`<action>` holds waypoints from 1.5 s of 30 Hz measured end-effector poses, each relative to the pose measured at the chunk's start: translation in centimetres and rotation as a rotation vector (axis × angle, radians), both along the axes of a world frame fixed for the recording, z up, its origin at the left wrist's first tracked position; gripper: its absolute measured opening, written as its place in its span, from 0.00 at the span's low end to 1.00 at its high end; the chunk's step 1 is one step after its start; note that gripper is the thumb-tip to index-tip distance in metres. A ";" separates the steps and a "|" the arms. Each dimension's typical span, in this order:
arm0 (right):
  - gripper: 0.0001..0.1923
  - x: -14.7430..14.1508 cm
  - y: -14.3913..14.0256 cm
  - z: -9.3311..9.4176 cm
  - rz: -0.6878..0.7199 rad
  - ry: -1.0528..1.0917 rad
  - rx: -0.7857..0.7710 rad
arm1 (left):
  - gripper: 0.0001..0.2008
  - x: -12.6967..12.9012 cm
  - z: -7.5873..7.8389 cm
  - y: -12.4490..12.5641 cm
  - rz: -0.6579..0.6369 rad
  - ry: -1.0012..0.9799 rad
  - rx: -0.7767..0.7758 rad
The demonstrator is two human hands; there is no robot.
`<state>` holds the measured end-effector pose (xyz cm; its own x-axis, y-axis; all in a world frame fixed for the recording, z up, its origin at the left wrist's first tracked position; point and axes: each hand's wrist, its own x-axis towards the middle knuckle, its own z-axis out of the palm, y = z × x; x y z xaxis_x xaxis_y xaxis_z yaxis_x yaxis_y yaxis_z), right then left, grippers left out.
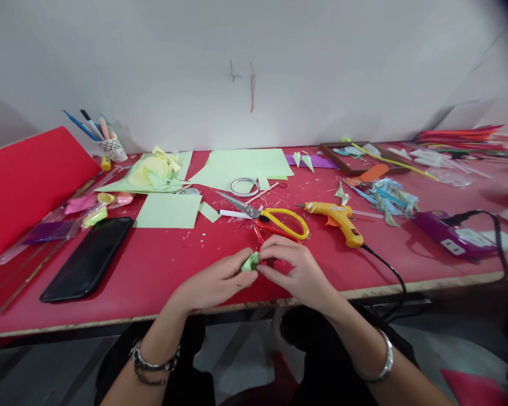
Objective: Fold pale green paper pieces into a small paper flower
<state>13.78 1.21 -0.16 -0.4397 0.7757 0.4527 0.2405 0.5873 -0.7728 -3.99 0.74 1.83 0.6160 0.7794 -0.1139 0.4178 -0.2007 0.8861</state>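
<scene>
A small rolled piece of light green paper (250, 263) is held over the table's front edge. My left hand (220, 279) grips it between thumb and fingers from the left. From the right, my right hand (294, 268) pinches at the paper's edge with thumb and fingertips closed. Just beyond my hands lie scissors (285, 221) with yellow and red handles, blades apart and pointing away to the left. A white marker (237, 214) rests by the blades. To the right is a yellow glue gun (338, 217), its nozzle toward the scissors.
Green paper sheets (169, 211) and a black phone (88, 259) lie to the left. A roll of tape (244, 186) sits behind the scissors. Farther right are tassels (392, 197), a purple power strip (452, 237) and a brown tray (347, 163). The glue gun's cord (389, 268) hangs over the front edge.
</scene>
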 end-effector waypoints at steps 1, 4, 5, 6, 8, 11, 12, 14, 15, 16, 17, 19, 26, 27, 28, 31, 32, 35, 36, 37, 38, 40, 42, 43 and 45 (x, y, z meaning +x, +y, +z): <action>0.03 0.0 0.1 0.0 -0.008 0.002 -0.005 | 0.08 0.0 0.0 0.0 0.019 -0.001 -0.007; 0.04 0.0 0.1 -0.1 -0.089 0.021 -0.001 | 0.12 -0.1 -0.1 0.1 0.070 -0.060 -0.018; 0.04 -0.1 0.1 -0.1 -0.124 0.029 0.002 | 0.12 -0.1 -0.2 0.2 0.083 -0.077 -0.012; 0.04 -0.1 0.1 -0.2 -0.155 0.038 0.004 | 0.12 -0.1 -0.2 0.3 0.100 -0.084 -0.003; 0.04 -0.2 0.0 -0.2 -0.203 0.056 0.004 | 0.09 -0.1 -0.2 0.4 0.122 -0.068 0.001; 0.03 -0.4 0.0 -0.2 -0.232 0.079 -0.016 | 0.08 0.1 -0.2 0.5 0.123 -0.031 0.011; 0.03 -0.5 0.0 -0.2 -0.235 0.086 -0.024 | 0.09 0.2 -0.2 0.5 0.122 -0.014 0.039; 0.03 -0.5 0.0 -0.2 -0.233 0.095 -0.036 | 0.10 0.4 -0.2 0.4 0.129 0.020 0.125; 0.03 -0.5 0.0 -0.2 -0.228 0.095 -0.037 | 0.10 0.5 -0.2 0.4 0.134 0.042 0.167; 0.03 -0.4 0.0 -0.3 -0.222 0.092 -0.037 | 0.10 0.6 -0.2 0.3 0.133 0.066 0.199; 0.04 -0.4 0.1 -0.3 -0.214 0.084 -0.039 | 0.10 0.7 -0.2 0.3 0.129 0.091 0.219; 0.04 -0.3 0.1 -0.3 -0.197 0.063 -0.046 | 0.10 0.8 -0.3 0.2 0.116 0.138 0.236; 0.05 -0.4 -0.2 -0.3 -0.209 0.019 -0.045 | 0.06 0.8 -0.7 0.2 0.103 0.252 0.332; 0.05 -0.4 -0.2 -0.3 -0.218 0.012 -0.042 | 0.07 0.8 -0.8 0.2 0.110 0.253 0.342; 0.05 -0.5 -0.2 -0.3 -0.226 0.002 -0.044 | 0.08 0.8 -0.8 0.2 0.121 0.251 0.348; 0.05 -0.7 -0.1 -0.3 -0.263 -0.023 -0.071 | 0.11 0.9 -0.9 0.3 0.148 0.237 0.368; 0.04 -0.7 0.0 -0.3 -0.276 -0.024 -0.085 | 0.12 0.8 -0.9 0.4 0.153 0.231 0.377; 0.03 -0.8 0.2 -0.5 -0.304 -0.002 -0.131 | 0.14 0.6 -0.9 0.6 0.162 0.220 0.395; 0.03 -0.8 0.2 -0.6 -0.310 0.006 -0.145 | 0.14 0.5 -0.9 0.6 0.166 0.224 0.393; 0.03 -0.8 0.3 -0.6 -0.319 0.010 -0.155 | 0.14 0.4 -0.8 0.6 0.171 0.232 0.390; 0.03 -0.8 0.3 -0.7 -0.331 0.008 -0.159 | 0.14 0.4 -0.8 0.6 0.175 0.239 0.390; 0.03 -0.8 0.3 -0.7 -0.358 -0.010 -0.149 | 0.15 0.3 -0.6 0.6 0.177 0.253 0.393; 0.03 -0.8 0.3 -0.8 -0.388 -0.034 -0.118 | 0.17 0.2 -0.5 0.5 0.188 0.265 0.406; 0.03 -0.7 0.4 -0.8 -0.399 -0.045 -0.097 | 0.17 0.1 -0.5 0.6 0.203 0.268 0.417; 0.04 -0.7 0.4 -0.9 -0.415 -0.068 -0.051 | 0.17 0.0 -0.6 0.6 0.244 0.258 0.450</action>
<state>13.13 1.60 -1.05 -0.1126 0.9139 0.3901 0.5002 0.3913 -0.7724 -3.97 1.38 1.20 0.4087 0.9020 0.1390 0.6909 -0.4053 0.5986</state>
